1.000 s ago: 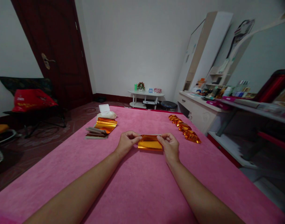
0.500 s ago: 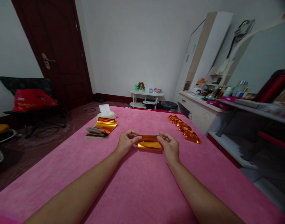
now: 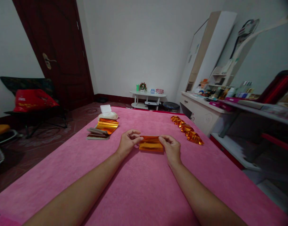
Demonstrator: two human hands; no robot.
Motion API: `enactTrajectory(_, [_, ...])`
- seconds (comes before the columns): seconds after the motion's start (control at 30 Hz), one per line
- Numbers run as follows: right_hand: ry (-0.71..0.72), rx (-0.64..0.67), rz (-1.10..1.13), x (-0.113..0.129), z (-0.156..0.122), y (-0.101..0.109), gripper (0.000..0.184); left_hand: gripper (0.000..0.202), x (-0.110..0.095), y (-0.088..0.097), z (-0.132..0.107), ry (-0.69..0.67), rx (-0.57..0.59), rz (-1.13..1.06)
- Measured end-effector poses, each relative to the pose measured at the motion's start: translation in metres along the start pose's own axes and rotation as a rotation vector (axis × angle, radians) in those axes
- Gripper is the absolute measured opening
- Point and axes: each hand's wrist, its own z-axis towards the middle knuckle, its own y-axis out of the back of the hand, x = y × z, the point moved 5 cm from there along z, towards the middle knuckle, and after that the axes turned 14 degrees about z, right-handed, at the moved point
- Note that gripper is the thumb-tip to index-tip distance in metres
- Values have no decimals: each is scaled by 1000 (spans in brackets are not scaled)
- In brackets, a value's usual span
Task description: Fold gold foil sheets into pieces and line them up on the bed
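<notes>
A sheet of shiny gold foil paper (image 3: 151,145) is stretched between my two hands, just above the pink cloth. My left hand (image 3: 130,142) pinches its upper left corner between thumb and fingers. At the upper right corner, my right hand (image 3: 171,146) holds it the same way. The sheet's far edge looks folded or rolled over; how far I cannot tell. To the left lie more gold foil sheets (image 3: 108,126) beside a stack of greyish-backed sheets (image 3: 98,133). On the right, several folded gold foil pieces (image 3: 186,130) form a slanting row.
A pink cloth (image 3: 144,188) covers the table. Behind the left stack is a pale packet with a white lid (image 3: 105,109). A dressing table (image 3: 200,108) with bottles stands at the right, and a small white table (image 3: 147,94) by the far wall. A red bag (image 3: 34,101) rests on a chair.
The foil's upper edge has tipped slightly, and the pale strip along it no longer shows. Both hands keep their pinch in nearly the same place.
</notes>
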Motion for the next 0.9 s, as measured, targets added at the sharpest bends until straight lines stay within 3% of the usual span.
enactTrajectory(0.9, [67,6,-49,2,-1,0,22,35,-5,0,-1,3,3,-4])
